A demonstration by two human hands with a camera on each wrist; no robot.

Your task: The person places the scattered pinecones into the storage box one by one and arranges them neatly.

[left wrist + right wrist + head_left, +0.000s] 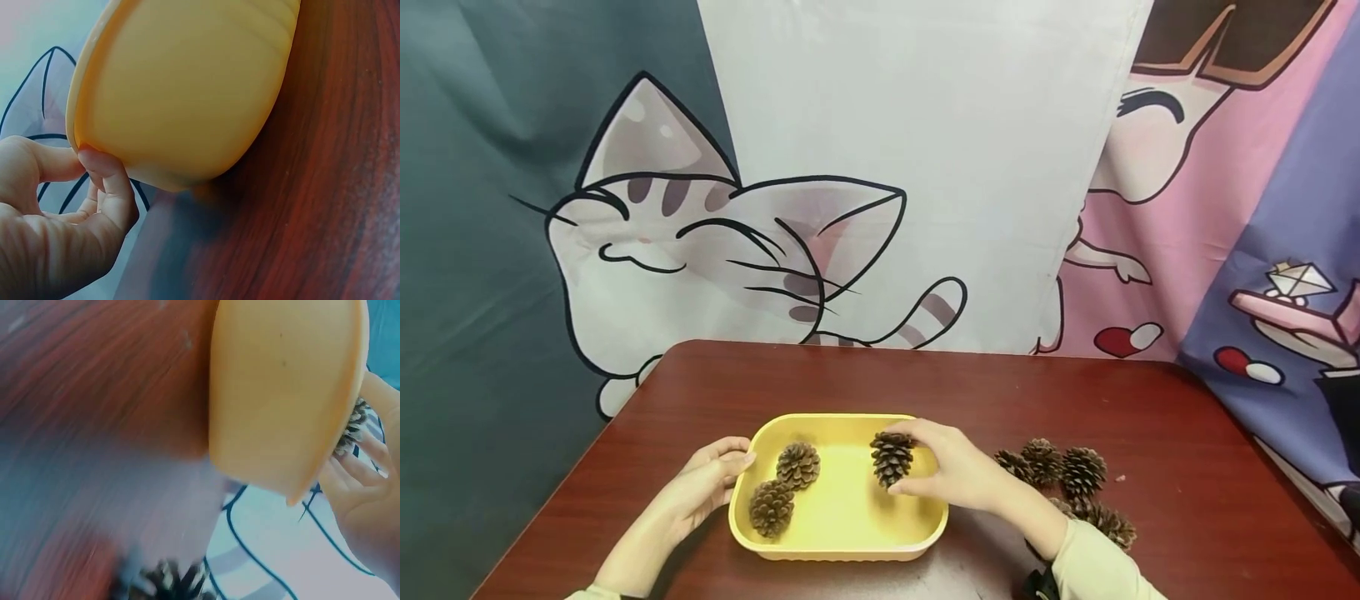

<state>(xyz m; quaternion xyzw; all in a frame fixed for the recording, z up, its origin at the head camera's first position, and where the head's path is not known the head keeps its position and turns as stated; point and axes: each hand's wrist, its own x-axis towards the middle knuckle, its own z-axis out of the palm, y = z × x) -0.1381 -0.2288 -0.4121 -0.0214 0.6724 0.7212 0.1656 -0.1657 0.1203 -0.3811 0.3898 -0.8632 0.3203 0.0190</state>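
A yellow plastic basin (842,533) with rounded corners stands near the table's front. Two brown pine cones, one upper (798,465) and one lower (771,508), lie touching at its left end. My left hand (703,483) pinches the basin's left rim between thumb and fingers, which the left wrist view shows up close. Over the basin's right end my right hand (958,467) holds another pine cone (892,459) between thumb and fingers. In the right wrist view that pine cone (353,428) is partly hidden behind the rim.
Several more pine cones (1083,473) lie in a cluster on the reddish-brown table (880,379), right of the basin; the right forearm covers some of them. Behind the table hangs a cloth (985,167) printed with cartoon cats.
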